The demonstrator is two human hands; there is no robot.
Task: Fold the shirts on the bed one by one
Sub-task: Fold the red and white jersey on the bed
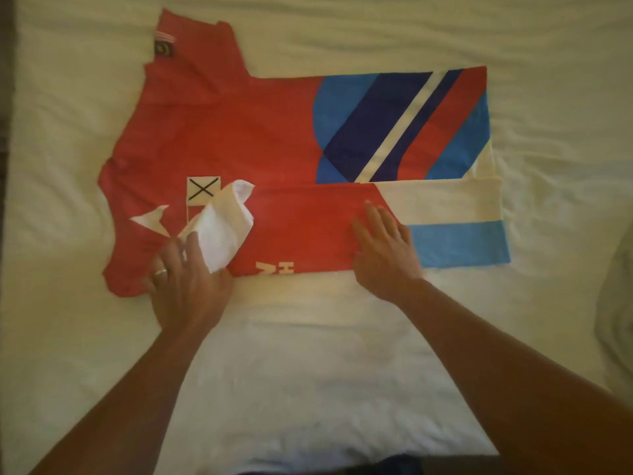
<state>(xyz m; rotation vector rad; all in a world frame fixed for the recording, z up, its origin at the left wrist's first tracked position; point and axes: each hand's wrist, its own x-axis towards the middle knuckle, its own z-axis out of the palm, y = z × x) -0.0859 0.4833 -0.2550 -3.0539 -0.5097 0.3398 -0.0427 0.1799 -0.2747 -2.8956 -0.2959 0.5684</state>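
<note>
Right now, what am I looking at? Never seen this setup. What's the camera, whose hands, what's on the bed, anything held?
There is no robot here. One wide-angle camera is worn on a person's head and looks forward and down, so the two bare arms coming in from the bottom are the wearer's own.

On the white bed sheet lies a red shirt with blue, navy and white panels. It is spread sideways, and its near edge is already folded over the body.

The left hand, which wears a ring, holds the white sleeve of the shirt. The right hand lies flat with straight fingers on the folded strip and holds nothing. A bit of pale cloth shows at the right edge; I cannot tell what it is.
</note>
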